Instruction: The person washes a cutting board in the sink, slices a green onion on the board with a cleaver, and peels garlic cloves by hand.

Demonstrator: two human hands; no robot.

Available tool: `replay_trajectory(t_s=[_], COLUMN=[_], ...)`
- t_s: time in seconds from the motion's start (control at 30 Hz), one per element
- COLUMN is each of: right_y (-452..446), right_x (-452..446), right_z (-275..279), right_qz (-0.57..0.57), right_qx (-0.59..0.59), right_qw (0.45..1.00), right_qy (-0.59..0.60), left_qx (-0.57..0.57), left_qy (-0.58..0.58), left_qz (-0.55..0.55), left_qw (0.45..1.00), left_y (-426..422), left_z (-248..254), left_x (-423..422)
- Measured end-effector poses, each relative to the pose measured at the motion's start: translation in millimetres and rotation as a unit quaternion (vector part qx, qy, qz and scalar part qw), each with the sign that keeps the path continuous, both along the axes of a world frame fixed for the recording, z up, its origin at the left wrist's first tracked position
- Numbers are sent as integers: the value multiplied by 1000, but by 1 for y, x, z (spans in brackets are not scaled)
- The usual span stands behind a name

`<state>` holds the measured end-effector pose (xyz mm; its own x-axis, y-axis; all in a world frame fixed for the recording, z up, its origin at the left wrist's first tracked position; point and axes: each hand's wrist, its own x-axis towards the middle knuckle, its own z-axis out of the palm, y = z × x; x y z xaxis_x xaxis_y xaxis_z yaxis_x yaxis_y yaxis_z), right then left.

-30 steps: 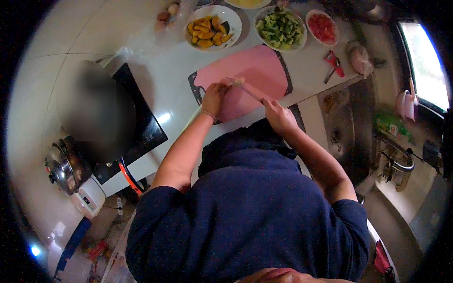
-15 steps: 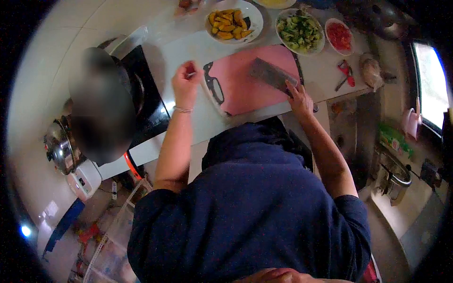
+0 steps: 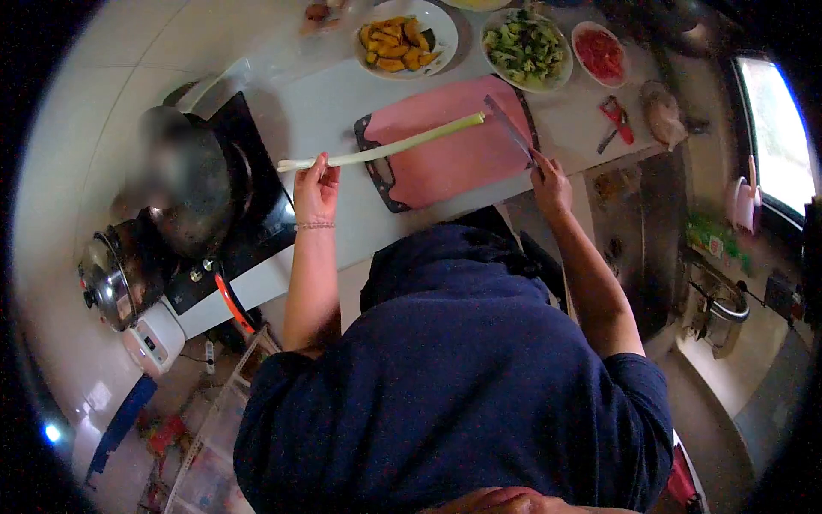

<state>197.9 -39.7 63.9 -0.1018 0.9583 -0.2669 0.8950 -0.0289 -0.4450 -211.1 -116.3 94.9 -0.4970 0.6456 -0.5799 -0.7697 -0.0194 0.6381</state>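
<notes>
My left hand (image 3: 316, 190) pinches a long green onion (image 3: 402, 146) near its white root end. The stalk reaches to the right over the pink cutting board (image 3: 445, 176), its pale green end near the blade. My right hand (image 3: 552, 184) is closed round the handle of a cleaver (image 3: 507, 125). That blade is seen nearly edge-on over the board's right part and points away from me. Whether the blade touches the board I cannot tell.
Behind the board stand a plate of cooked pumpkin pieces (image 3: 437, 30), a plate of chopped greens (image 3: 561, 73) and a bowl of red pieces (image 3: 601, 53). A red peeler (image 3: 615, 120) lies at right. On the left, a wok (image 3: 201, 201) sits on the black cooktop (image 3: 274, 201).
My left hand has moved slightly left and down, and the green onion now stretches crosswise over the board. The cleaver has turned from showing its flat face to nearly edge-on.
</notes>
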Motion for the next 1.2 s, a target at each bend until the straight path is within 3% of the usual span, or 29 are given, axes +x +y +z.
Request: replay_trajectory(t_s=[0.17, 0.27, 0.33, 0.4, 0.43, 0.5, 0.53, 0.57, 0.63, 0.73, 0.83, 0.93, 1.03, 1.13, 1.2], right_y=[-9, -8, -5, -3, -2, 4, 8, 11, 17, 30, 42, 43, 49, 50, 48], right_x=[8, -5, -13, -12, -11, -9, -9, -7, -6, -8, -2, 0, -4, -10, -17], right_z=[-13, 2, 9, 8, 2, -1, 0, 0, -8, 2, 15, 23, 15, 13, 24], right_qz=[7, 11, 37, 60, 68, 81, 86, 90, 108, 118, 126, 154, 237, 278, 299], right_qx=[33, -2, -10, -12, -7, -17, -32, -48, -35, -61, -55, -39, -68, -105, -126], right_qw=[999, 1000, 999, 998, 997, 996, 996, 995, 994, 990, 990, 987, 963, 944, 935], right_qy=[16, -9, -26, -31, -26, -12, -4, 3, -3, -37, -29, -29, -107, -146, -147], left_qx=[-57, -148, -221, -345, -312, -213, -75, 68, 186, 269, 237, 172, 117, 168, 168], left_qy=[62, 191, 299, 405, 451, 534, 659, 751, 769, 746, 607, 752, 771, 807, 794], left_qz=[-49, -62, -43, -2, -7, -192, -262, -321, -421, -470, -487, -408, -408, -371, -393], left_qw=[995, 968, 928, 847, 836, 796, 701, 573, 444, 387, 581, 489, 475, 427, 432], left_y=[-12, -29, -36, -39, -40, -42, -30, -16, 3, 38, 73, 92, 91, 83, 81], left_z=[-57, -103, -102, -71, -58, -64, -50, -37, -44, -94, -64, -102, -89, -88, -84], left_x=[21, 32, 41, 67, 78, 88, 99, 113, 136, 155, 168, 152, 156, 159, 161])
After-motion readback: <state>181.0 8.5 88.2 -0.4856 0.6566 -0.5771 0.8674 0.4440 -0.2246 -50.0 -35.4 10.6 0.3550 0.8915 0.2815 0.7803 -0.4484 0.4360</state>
